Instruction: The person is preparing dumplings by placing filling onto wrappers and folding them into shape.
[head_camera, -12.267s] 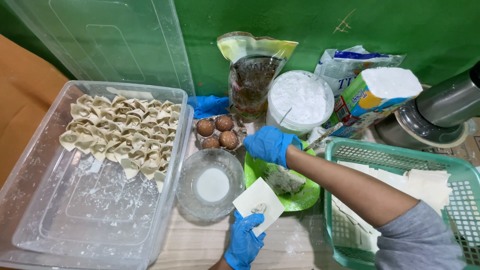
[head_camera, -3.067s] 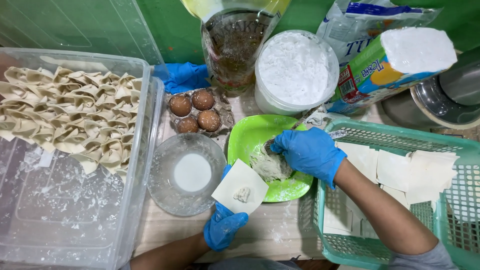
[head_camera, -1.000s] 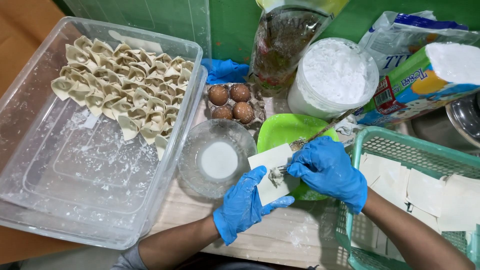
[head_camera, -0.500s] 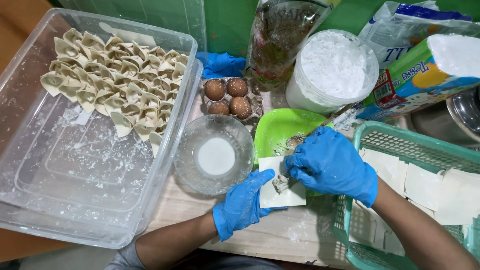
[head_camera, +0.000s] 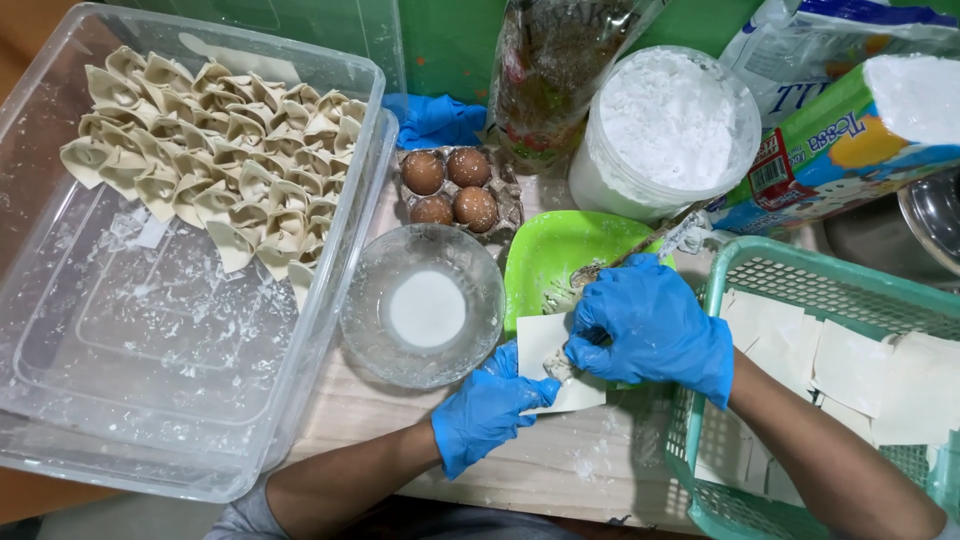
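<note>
Blue-gloved left hand (head_camera: 487, 412) cradles square wonton wrapper (head_camera: 556, 362) flat from beneath; right hand (head_camera: 655, 330) pinches filling onto its centre, beside green plate (head_camera: 555, 262).

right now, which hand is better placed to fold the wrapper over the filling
Right, probably. The right hand already pinches at the filling on the square wrapper, fingers on top; the left hand lies under the wrapper, supporting it.

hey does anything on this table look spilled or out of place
Mostly tidy. White powder and flakes are scattered on the bin floor and dusted on the tabletop near the left hand. A loose blue glove lies crumpled behind the eggs. Nothing looks damaged.
</note>
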